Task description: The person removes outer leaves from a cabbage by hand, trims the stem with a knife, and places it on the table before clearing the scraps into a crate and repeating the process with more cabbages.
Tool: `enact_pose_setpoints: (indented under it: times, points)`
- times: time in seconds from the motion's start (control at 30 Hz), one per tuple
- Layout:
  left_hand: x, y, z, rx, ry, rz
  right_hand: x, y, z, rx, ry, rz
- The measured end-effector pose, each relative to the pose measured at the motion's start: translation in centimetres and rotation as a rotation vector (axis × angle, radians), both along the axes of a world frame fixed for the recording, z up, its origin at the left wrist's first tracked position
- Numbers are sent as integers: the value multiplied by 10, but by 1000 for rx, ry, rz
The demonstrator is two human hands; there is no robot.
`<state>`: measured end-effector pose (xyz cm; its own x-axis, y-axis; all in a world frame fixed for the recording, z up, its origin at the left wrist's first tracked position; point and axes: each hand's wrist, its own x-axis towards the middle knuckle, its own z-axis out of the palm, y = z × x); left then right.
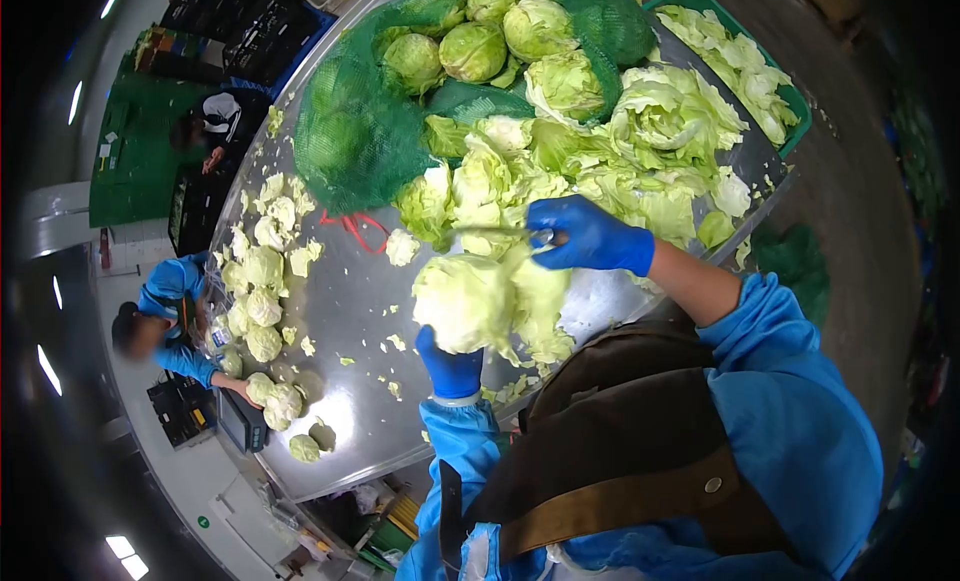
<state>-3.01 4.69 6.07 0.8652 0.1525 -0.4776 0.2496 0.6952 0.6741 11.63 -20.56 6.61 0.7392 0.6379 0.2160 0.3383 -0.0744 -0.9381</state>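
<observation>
My left hand (450,369), in a blue glove, is wrapped around the near side of a pale green cabbage (460,303) held over the metal table. My right hand (592,235), gloved in blue too, is closed around the handle of a knife. Its blurred blade (488,231) points left above the cabbage. Loose outer leaves (540,306) hang beside the cabbage under my right hand. Beyond my hands spreads a heap of stripped leaves (650,186). A green mesh sack (350,131) behind it holds several whole cabbages (472,51).
Trimmed cabbages (264,309) lie along the table's left side, among leaf scraps. A co-worker (170,311) reaches for cabbages beside a scale (240,421). Another person (225,121) is farther back. A green crate (795,106) of leaves stands at the upper right of the metal table (345,291).
</observation>
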Motion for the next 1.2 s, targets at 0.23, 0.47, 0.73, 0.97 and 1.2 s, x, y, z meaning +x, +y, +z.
enact_pose_setpoints:
  times: [0.23,0.47,0.73,0.97,1.2]
  points:
    - [15,-15,7,-168,17,29,-32,23,31,-60,-4,-82]
    - [27,-32,26,-283,-5,74,-23,45,0,55,-306,-300]
    - [27,-35,16,-246,-2,106,-29,31,27,-172,-61,-202]
    - [19,-36,10,-298,9,36,-38,63,13,-276,-343,-211]
    - [17,-51,5,-162,134,112,-27,40,-19,-97,47,-262]
